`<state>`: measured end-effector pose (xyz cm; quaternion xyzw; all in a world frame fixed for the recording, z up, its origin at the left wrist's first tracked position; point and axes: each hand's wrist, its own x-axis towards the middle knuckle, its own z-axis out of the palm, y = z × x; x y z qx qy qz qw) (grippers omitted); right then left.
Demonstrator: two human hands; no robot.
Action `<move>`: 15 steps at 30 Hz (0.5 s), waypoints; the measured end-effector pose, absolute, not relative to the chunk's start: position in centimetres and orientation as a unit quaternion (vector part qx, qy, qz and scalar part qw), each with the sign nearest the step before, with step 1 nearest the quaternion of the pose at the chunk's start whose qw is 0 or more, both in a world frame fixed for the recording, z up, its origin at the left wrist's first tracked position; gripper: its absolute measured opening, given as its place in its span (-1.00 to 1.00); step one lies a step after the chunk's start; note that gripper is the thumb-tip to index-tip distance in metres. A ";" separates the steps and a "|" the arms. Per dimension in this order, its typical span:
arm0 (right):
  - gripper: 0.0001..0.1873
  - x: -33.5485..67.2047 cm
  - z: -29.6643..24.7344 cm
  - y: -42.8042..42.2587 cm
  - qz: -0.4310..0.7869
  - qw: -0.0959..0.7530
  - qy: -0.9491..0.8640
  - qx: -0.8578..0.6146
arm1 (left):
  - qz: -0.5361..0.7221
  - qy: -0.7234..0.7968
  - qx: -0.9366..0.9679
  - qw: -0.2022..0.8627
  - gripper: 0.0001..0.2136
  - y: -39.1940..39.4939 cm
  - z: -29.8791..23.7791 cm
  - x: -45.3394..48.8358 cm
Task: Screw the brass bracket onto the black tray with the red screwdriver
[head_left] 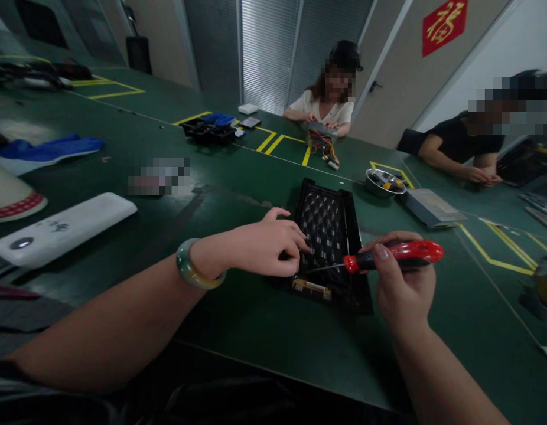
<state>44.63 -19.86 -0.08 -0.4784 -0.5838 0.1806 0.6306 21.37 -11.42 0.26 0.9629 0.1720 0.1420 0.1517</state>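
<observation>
A black rectangular device [331, 224] with a grid-patterned top lies on the green table [264, 319] in front of me. My left hand [267, 245], a jade bangle on its wrist, rests on the device's left edge with fingers curled and pressed down. My right hand [401, 283] grips a red and black screwdriver [401, 255]. The screwdriver lies level, its thin shaft pointing left toward the device near my left fingertips. A gold connector strip [312, 288] shows at the device's near end.
A metal bowl [384, 182] and a grey drive [430, 208] sit beyond the device at right. A white power bank [63, 227] lies at left. Two other people sit across the table, one handling a unit with coloured wires [323, 144]. Black trays [209, 131] stand farther back.
</observation>
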 end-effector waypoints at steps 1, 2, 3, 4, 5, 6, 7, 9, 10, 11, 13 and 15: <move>-0.82 44.7 0.0 -19.8 0.171 0.641 -0.578 -0.476 | 0.143 0.172 0.963 0.152 -0.80 -11.4 0.2 21.4; -0.82 44.7 0.0 -19.8 0.163 0.654 -0.570 -0.470 | 0.144 0.173 0.963 0.151 -0.80 -11.4 0.2 21.4; -0.82 44.7 0.1 -19.7 0.158 0.669 -0.562 -0.460 | 0.144 0.174 0.962 0.151 -0.80 -11.4 0.2 21.4; -0.82 44.7 0.2 -19.7 0.155 0.683 -0.556 -0.448 | 0.144 0.175 0.962 0.151 -0.80 -11.4 0.2 21.4; -0.83 44.6 0.3 -19.8 0.155 0.693 -0.553 -0.436 | 0.143 0.175 0.962 0.151 -0.80 -11.4 0.1 21.4; -0.83 44.5 0.4 -19.9 0.158 0.698 -0.554 -0.425 | 0.141 0.174 0.963 0.151 -0.80 -11.4 0.1 21.4; -0.84 44.4 0.5 -20.0 0.162 0.699 -0.558 -0.417 | 0.139 0.173 0.963 0.152 -0.80 -11.4 0.1 21.4; -0.85 44.2 0.6 -20.2 0.173 0.692 -0.572 -0.406 | 0.134 0.170 0.964 0.155 -0.79 -11.4 0.2 21.4; -0.85 44.1 0.7 -20.3 0.180 0.685 -0.580 -0.402 | 0.132 0.168 0.964 0.157 -0.79 -11.4 0.1 21.4; -0.85 44.0 0.7 -20.4 0.187 0.678 -0.588 -0.400 | 0.129 0.167 0.964 0.159 -0.79 -11.4 0.1 21.4; -0.86 43.9 0.7 -20.6 0.201 0.663 -0.599 -0.403 | 0.128 0.167 0.964 0.161 -0.79 -11.4 0.1 21.4; -0.85 44.1 0.6 -20.7 0.205 0.651 -0.602 -0.414 | 0.129 0.166 0.965 0.159 -0.80 -11.5 0.1 21.3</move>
